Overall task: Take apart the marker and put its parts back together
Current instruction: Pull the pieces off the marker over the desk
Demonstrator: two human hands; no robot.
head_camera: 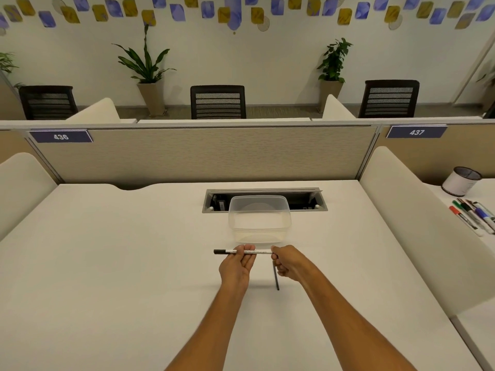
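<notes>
White desk [107,250] behind beige partition [203,153], black chairs [218,103], potted plants [147,65] along patterned wall [241,49]

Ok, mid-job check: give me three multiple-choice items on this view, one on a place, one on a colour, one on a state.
1. Where is the clear container?
A. Beyond the hands
B. Left desk edge
C. On a chair

2. What colour is the marker cap end?
A. Red
B. Black
C. Green

3. How is the marker held?
A. Lying on the desk
B. In one hand
C. Level between both hands

Answers: 1 A, it sits past the hands by the cable tray. 2 B, its left tip is black. 3 C, left hand and right hand grip it off the desk.
</notes>
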